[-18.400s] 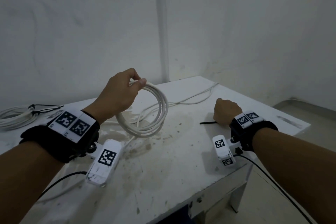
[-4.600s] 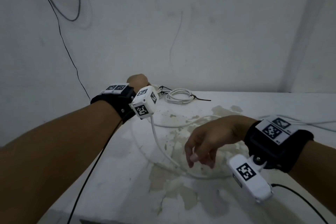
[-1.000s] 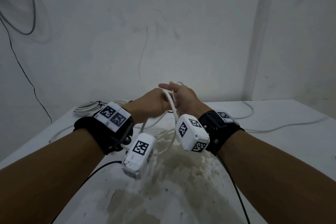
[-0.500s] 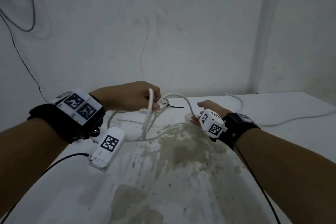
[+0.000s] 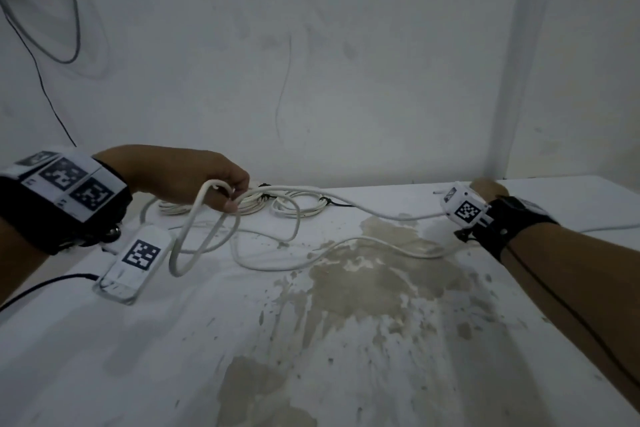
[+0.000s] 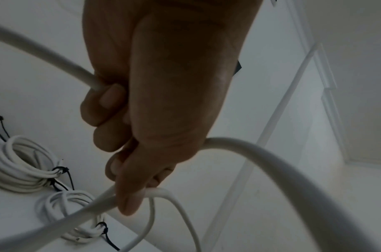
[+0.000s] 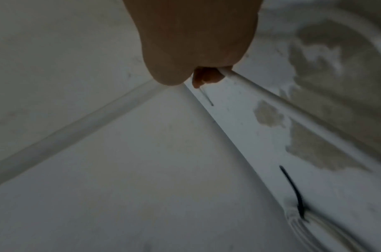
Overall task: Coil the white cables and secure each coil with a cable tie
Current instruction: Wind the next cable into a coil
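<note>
My left hand (image 5: 230, 199) grips a few loose loops of white cable (image 5: 194, 239) that hang down to the stained white table (image 5: 346, 340). From it the cable (image 5: 363, 210) runs right, stretched just above the table, to my right hand (image 5: 485, 187), whose fingers are hidden behind the wrist camera. In the left wrist view the fingers (image 6: 112, 109) curl round the cable (image 6: 271, 162). In the right wrist view my right hand (image 7: 206, 76) is closed on the cable (image 7: 271, 100). Slack cable (image 5: 277, 263) lies between the hands.
Two finished coils (image 5: 301, 206) (image 5: 249, 204) bound with black cable ties (image 6: 60, 170) lie at the table's back edge against the wall. More white cable (image 5: 609, 227) trails off right. A dark wire (image 5: 52, 31) hangs on the wall upper left; a vertical conduit (image 5: 512, 80) stands right.
My right hand has slid right along the cable, far from the left hand, pulling a length taut. The left hand still holds its loops and has shifted slightly left.
</note>
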Tool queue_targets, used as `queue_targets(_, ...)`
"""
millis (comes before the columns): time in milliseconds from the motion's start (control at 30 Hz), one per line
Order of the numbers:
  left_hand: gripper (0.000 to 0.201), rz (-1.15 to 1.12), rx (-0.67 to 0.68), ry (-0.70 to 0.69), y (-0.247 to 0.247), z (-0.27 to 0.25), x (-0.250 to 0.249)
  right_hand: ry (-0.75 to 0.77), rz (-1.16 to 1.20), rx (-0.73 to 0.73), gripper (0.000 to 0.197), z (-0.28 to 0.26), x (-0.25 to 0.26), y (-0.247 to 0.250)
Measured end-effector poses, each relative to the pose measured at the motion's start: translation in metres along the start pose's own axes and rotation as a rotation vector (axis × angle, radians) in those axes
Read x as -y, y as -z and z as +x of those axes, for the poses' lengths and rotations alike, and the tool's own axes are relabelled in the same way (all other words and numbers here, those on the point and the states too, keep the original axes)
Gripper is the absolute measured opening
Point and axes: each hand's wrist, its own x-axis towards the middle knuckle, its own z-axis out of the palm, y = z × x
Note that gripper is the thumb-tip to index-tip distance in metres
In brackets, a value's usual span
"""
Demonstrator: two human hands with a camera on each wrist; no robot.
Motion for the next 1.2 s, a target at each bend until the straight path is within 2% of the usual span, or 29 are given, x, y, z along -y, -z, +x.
queue_targets(33,0.021,0.009,-0.001,0.002,-0.001,0.003,-0.001,-0.064,0.026,-0.075,0.026,0.0,-0.005,0.006)
queue_targets(67,0.021,0.014,-0.011,-0.005,-0.002,0.008,-0.005,-0.05,0.036,-0.12,0.033,0.001,-0.01,0.011)
queue_targets(100,0.021,0.02,-0.028,-0.019,-0.002,0.015,-0.01,-0.027,0.133,-0.089,0.038,0.001,-0.01,0.014)
queue_targets(200,0.017,0.036,-0.058,-0.045,0.007,0.035,-0.033,-0.048,0.69,0.09,0.039,-0.01,0.002,0.016)
queue_targets(267,0.028,0.022,-0.088,-0.045,0.021,0.047,-0.045,-0.082,0.833,0.149,0.035,-0.014,0.01,0.018)
queue_targets(333,0.043,-0.086,-0.18,-0.067,0.037,0.057,-0.054,-0.14,0.86,0.178,0.029,-0.014,0.015,0.024)
queue_targets(400,0.047,-0.174,-0.324,-0.064,0.049,0.068,-0.055,-0.148,0.913,0.221,0.032,-0.014,0.018,0.03)
queue_targets(467,0.047,-0.129,-0.448,-0.011,0.055,0.083,-0.044,-0.087,0.959,0.243,0.033,-0.019,0.021,0.037)
queue_targets(533,0.047,-0.01,-0.483,0.092,0.051,0.098,-0.024,-0.011,0.944,0.231,0.033,-0.027,0.025,0.043)
queue_targets(633,0.054,0.098,-0.433,0.251,0.026,0.117,0.013,0.003,0.946,0.285,0.031,-0.038,0.036,0.049)
queue_targets(767,0.066,0.168,-0.221,0.528,-0.014,0.119,0.052,-0.019,0.986,0.35,0.029,-0.057,0.053,0.059)
queue_targets(833,0.067,0.188,-0.118,0.6,-0.029,0.109,0.052,-0.001,0.979,0.362,0.028,-0.064,0.06,0.061)
queue_targets(900,0.053,0.245,-0.105,0.546,-0.036,0.096,0.038,0.025,0.984,0.374,0.028,-0.071,0.07,0.059)
queue_targets(967,0.037,0.205,-0.13,0.431,-0.042,0.086,0.017,0.039,1.05,0.402,0.029,-0.078,0.083,0.055)
queue_targets(1067,0.035,-0.214,-0.11,0.302,-0.051,0.072,-0.03,0.026,1.279,0.4,0.028,-0.087,0.108,0.048)
queue_targets(1200,0.05,-0.609,0.044,0.203,-0.061,0.057,-0.105,-0.045,1.608,0.36,0.028,-0.103,0.14,0.05)
